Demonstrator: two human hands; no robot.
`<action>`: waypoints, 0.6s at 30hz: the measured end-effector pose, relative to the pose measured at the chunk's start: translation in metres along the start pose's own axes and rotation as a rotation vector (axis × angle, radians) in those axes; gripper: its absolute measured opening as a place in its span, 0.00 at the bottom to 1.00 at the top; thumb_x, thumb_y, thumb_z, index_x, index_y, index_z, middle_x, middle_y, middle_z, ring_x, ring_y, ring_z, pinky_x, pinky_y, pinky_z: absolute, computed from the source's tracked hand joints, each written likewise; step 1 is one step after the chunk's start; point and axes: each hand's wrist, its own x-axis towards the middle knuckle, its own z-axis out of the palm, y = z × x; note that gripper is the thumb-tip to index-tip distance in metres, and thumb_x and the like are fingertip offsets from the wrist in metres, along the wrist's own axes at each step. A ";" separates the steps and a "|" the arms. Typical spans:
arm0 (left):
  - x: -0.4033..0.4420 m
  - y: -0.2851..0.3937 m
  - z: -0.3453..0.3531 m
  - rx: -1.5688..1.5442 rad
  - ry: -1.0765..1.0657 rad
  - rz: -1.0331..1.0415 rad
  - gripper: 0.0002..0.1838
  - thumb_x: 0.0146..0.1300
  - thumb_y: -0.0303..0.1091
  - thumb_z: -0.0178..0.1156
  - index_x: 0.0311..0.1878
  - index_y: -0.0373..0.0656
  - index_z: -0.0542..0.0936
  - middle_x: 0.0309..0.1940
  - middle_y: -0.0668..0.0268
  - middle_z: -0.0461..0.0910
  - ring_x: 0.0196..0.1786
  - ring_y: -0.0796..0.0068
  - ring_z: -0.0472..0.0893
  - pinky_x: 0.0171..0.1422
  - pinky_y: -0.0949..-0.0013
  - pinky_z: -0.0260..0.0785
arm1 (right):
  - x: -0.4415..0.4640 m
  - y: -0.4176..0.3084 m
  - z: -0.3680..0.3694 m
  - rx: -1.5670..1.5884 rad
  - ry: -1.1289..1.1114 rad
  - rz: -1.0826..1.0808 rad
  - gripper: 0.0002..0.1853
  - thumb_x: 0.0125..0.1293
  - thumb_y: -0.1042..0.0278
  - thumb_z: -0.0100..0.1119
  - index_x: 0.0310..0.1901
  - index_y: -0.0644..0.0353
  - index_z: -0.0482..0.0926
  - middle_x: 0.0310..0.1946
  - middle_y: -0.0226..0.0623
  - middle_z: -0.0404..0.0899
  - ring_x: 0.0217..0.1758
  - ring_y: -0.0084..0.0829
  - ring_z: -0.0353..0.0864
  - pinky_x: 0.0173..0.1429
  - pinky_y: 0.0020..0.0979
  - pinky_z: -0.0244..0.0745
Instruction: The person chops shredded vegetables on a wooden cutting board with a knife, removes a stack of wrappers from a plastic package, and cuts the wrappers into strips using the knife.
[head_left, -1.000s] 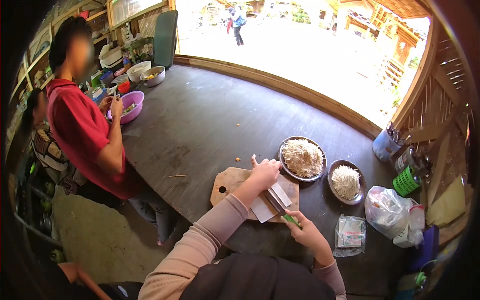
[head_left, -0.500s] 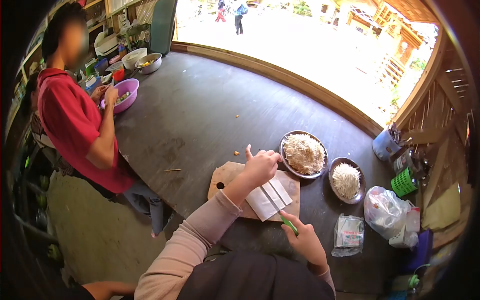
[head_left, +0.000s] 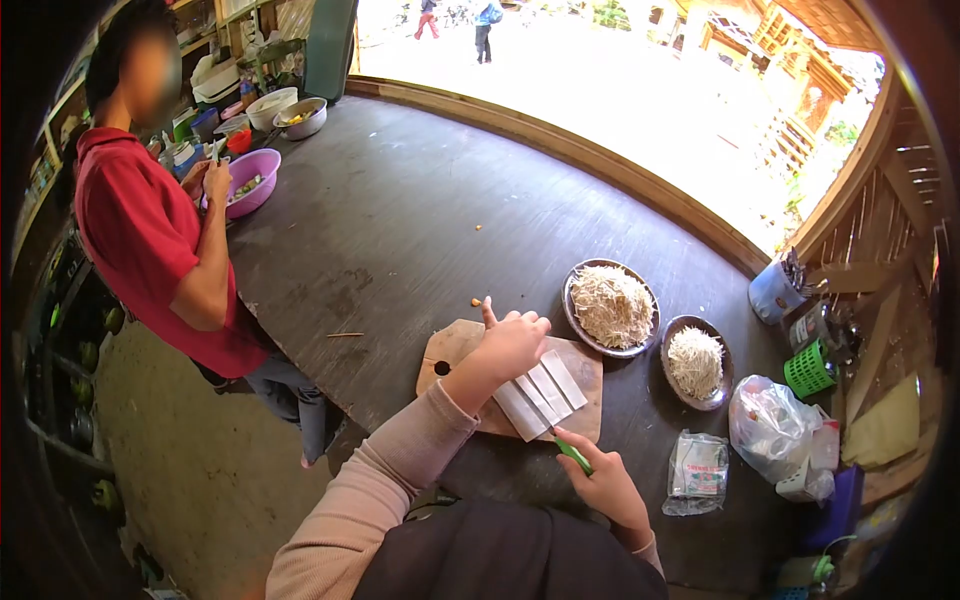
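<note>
A wooden cutting board (head_left: 445, 352) lies on the dark table, and on it a flat white slab (head_left: 520, 410) is divided into several long strips. My right hand (head_left: 612, 490) is closed around the green handle of a knife (head_left: 573, 457), whose blade reaches the near end of the slab, between strips. Over the slab's far end, my left hand (head_left: 508, 348) bends down with most fingers curled onto it and one finger sticking out; the fingertips are mostly hidden. A plate of bean sprouts (head_left: 612, 305) stands just beyond the board.
To the right are a smaller bowl of bean sprouts (head_left: 695, 362), a clear packet (head_left: 697, 465), a plastic bag (head_left: 770, 425) and a green basket (head_left: 808, 370). At left, a person in a red shirt (head_left: 150, 230) works over a purple basin (head_left: 255, 180).
The knife and my right hand have shifted slightly left along the slab, and another strip shows separated. My left hand moved slightly left and down. The person's hands at the basin have risen a little.
</note>
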 end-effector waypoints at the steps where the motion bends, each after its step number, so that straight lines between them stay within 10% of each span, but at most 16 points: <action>1: -0.001 -0.001 0.001 -0.001 -0.002 0.002 0.14 0.71 0.36 0.51 0.55 0.51 0.80 0.52 0.68 0.81 0.60 0.65 0.79 0.70 0.17 0.36 | 0.001 0.004 0.003 0.018 0.020 -0.058 0.22 0.69 0.71 0.62 0.65 0.52 0.76 0.42 0.52 0.86 0.45 0.48 0.88 0.45 0.34 0.80; 18: -0.002 -0.004 0.006 -0.014 -0.006 -0.029 0.14 0.70 0.37 0.52 0.55 0.52 0.80 0.54 0.69 0.79 0.62 0.66 0.77 0.71 0.20 0.37 | 0.003 0.018 0.009 0.016 0.038 -0.099 0.24 0.67 0.71 0.63 0.65 0.49 0.76 0.40 0.50 0.86 0.39 0.49 0.88 0.40 0.35 0.80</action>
